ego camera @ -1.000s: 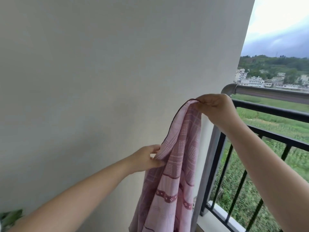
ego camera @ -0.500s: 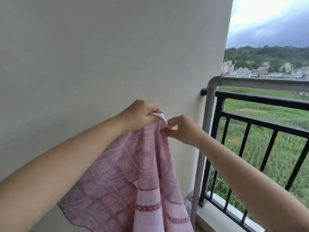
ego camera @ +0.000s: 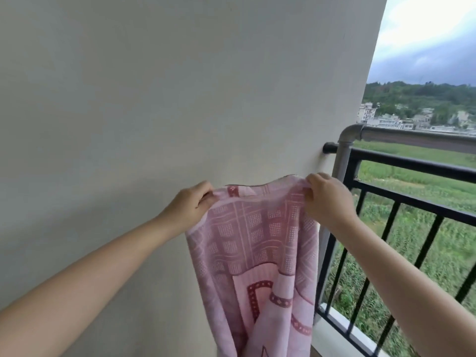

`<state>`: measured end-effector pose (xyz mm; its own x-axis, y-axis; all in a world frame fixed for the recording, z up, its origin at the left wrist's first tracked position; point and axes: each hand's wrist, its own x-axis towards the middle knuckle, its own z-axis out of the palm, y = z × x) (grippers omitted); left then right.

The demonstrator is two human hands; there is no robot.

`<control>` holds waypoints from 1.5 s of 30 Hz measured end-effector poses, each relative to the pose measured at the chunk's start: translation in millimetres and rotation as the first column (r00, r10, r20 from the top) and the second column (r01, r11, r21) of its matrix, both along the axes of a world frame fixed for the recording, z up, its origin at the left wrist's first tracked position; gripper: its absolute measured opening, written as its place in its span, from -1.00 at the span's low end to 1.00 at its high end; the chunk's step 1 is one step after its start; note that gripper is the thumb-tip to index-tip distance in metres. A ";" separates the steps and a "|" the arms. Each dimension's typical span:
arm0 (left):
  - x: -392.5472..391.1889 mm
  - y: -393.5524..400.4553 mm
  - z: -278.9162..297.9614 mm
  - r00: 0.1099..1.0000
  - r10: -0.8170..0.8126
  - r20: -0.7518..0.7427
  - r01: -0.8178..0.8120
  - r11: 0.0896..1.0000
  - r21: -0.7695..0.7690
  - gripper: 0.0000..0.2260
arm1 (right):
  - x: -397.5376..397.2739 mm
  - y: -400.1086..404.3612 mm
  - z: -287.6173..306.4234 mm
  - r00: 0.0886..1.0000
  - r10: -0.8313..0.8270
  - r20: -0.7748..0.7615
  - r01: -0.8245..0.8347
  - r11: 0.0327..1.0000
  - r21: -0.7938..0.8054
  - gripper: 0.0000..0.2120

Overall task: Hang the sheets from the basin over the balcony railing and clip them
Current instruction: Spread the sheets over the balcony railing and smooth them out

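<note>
A pink patterned sheet (ego camera: 255, 243) hangs in front of the white wall, held up by its top edge. My left hand (ego camera: 192, 203) grips the left end of that edge and my right hand (ego camera: 325, 199) grips the right end, about a forearm's length apart. The cloth between them is stretched nearly flat and drapes down out of view. The balcony railing (ego camera: 412, 166) runs to the right of the sheet, with a grey pipe rail (ego camera: 417, 136) on top. The sheet does not touch the railing. No basin or clips are in view.
A plain white wall (ego camera: 154, 99) fills the left and centre. The black railing bars (ego camera: 389, 228) stand on a low white ledge (ego camera: 340, 328) at lower right. Beyond them lie green fields, distant buildings and a cloudy sky.
My hands were close together on the bunched top edge; they have spread apart, opening the sheet out wide. The view has shifted a little to the left.
</note>
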<state>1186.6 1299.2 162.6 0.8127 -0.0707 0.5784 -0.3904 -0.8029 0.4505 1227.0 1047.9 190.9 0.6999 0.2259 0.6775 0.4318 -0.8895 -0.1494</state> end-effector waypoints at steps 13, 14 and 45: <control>7.4 -17.7 21.1 0.989 0.047 -0.139 0.047 0.798 0.601 -0.64 | -27.5 2.9 19.0 0.958 0.259 -0.124 -0.233 0.953 0.194 -0.82; 8.4 -19.9 20.9 0.989 0.059 -0.134 0.026 0.830 0.557 -0.66 | -30.8 -6.6 23.6 0.969 0.229 -0.090 -0.211 0.962 0.175 -0.82; 29.6 -249.7 203.7 0.730 -0.209 0.651 -0.155 0.877 0.455 -0.03 | -156.0 -230.4 198.1 0.923 -0.383 -0.040 0.213 0.422 0.881 -0.78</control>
<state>1216.1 1049.5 366.3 0.2185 -0.4822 0.8484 -0.4609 -0.8173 -0.3459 1071.0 817.5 389.0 0.4765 -0.7295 0.4907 0.2568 -0.4183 -0.8713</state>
